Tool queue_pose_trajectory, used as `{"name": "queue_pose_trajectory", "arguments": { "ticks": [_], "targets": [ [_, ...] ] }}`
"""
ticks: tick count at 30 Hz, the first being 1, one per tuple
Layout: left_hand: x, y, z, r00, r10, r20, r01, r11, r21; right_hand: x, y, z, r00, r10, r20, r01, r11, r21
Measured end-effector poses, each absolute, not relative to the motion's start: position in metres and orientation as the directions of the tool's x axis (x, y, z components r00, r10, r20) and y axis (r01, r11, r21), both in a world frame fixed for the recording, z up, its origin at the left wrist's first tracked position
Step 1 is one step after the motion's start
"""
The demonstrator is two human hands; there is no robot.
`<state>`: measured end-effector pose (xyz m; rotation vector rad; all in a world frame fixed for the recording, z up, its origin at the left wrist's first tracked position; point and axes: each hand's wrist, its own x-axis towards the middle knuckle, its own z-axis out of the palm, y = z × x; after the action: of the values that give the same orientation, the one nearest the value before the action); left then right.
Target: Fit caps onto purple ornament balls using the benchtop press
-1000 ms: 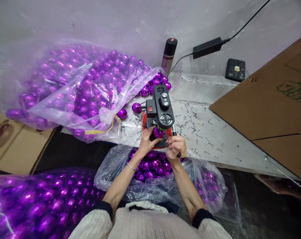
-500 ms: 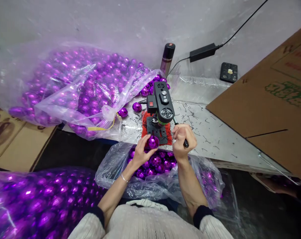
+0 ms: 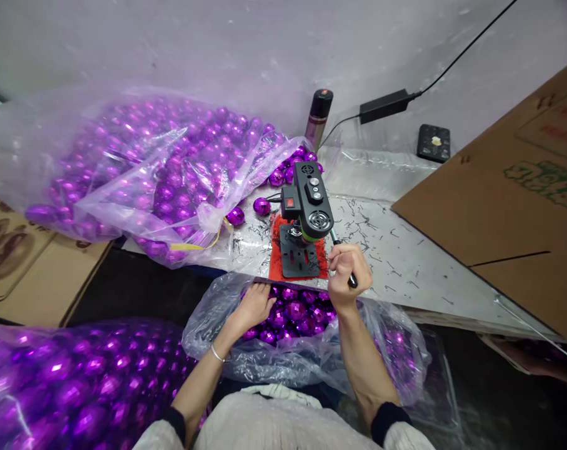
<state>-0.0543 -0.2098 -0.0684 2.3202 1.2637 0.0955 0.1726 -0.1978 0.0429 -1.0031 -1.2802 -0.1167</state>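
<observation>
A small black bench press machine (image 3: 309, 206) stands on a black base plate (image 3: 298, 257) over a red mat at the table's near edge. My right hand (image 3: 347, 275) is closed round the machine's lever handle (image 3: 342, 256), to the right of the base plate. My left hand (image 3: 254, 305) rests palm down among the purple faceted balls (image 3: 296, 312) in an open clear bag (image 3: 306, 359) just below the table edge, its fingers curled over them. Nothing sits on the base plate.
A big clear bag of purple balls (image 3: 137, 169) lies on the table at left, another bag (image 3: 72, 381) at lower left. Loose balls (image 3: 261, 205), a spray can (image 3: 317, 115), a power adapter (image 3: 382, 105) and a black remote (image 3: 433, 142) lie behind. Cardboard (image 3: 508, 206) leans at right. Metal shavings litter the tabletop.
My left hand carried a purple ball away from under the machine and lowered into the bag of balls. My right hand stayed on the lever, which rose from its lowered position.
</observation>
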Motion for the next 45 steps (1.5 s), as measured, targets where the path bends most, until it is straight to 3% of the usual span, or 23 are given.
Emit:
{"name": "queue_pose_trajectory", "arguments": {
  "ticks": [3,5,7,9,12,16,18,21,23,26,29,35,45],
  "targets": [
    [-0.056,-0.176,-0.029,0.591,0.773,-0.230,0.757,-0.432,0.491,0.172,-0.198,0.043,0.338,0.449,0.827,0.588,0.586,-0.558],
    [-0.052,-0.141,-0.005,0.530,0.838,-0.126,0.746,-0.391,0.538,0.171,-0.198,0.043,0.348,0.449,0.823,0.589,0.579,-0.564],
    [-0.039,-0.099,0.012,0.366,0.929,0.061,0.753,-0.334,0.567,0.171,-0.198,0.042,0.358,0.446,0.820,0.584,0.579,-0.570],
    [-0.021,-0.057,0.018,0.168,0.973,0.158,0.761,-0.230,0.607,0.170,-0.198,0.042,0.365,0.450,0.815,0.574,0.581,-0.577],
    [0.004,-0.011,0.015,-0.052,0.998,0.030,0.764,0.021,0.645,0.172,-0.200,0.041,0.352,0.467,0.811,0.576,0.576,-0.581],
    [0.017,0.010,0.006,-0.077,0.995,-0.064,0.684,0.099,0.723,0.173,-0.201,0.040,0.331,0.466,0.821,0.584,0.582,-0.566],
    [0.015,0.007,0.002,-0.063,0.993,-0.096,0.525,0.115,0.843,0.173,-0.200,0.040,0.334,0.459,0.823,0.583,0.586,-0.563],
    [0.005,-0.014,-0.005,0.025,0.981,-0.194,0.116,0.190,0.975,0.172,-0.199,0.043,0.345,0.462,0.817,0.575,0.584,-0.573],
    [-0.004,-0.038,-0.011,0.125,0.963,-0.238,-0.120,0.253,0.960,0.170,-0.198,0.048,0.361,0.462,0.810,0.565,0.583,-0.585],
    [-0.012,-0.079,-0.023,0.221,0.935,-0.276,-0.259,0.329,0.908,0.168,-0.195,0.058,0.400,0.471,0.786,0.547,0.566,-0.617],
    [-0.011,-0.111,-0.033,0.226,0.945,-0.237,-0.212,0.285,0.935,0.167,-0.192,0.067,0.417,0.488,0.767,0.547,0.540,-0.640],
    [0.013,-0.134,-0.051,0.205,0.977,-0.056,0.078,0.041,0.996,0.169,-0.192,0.071,0.379,0.473,0.796,0.568,0.560,-0.603],
    [0.028,-0.133,-0.064,0.200,0.939,0.280,0.371,-0.337,0.865,0.172,-0.197,0.069,0.322,0.482,0.815,0.590,0.571,-0.571]
  ]
}}
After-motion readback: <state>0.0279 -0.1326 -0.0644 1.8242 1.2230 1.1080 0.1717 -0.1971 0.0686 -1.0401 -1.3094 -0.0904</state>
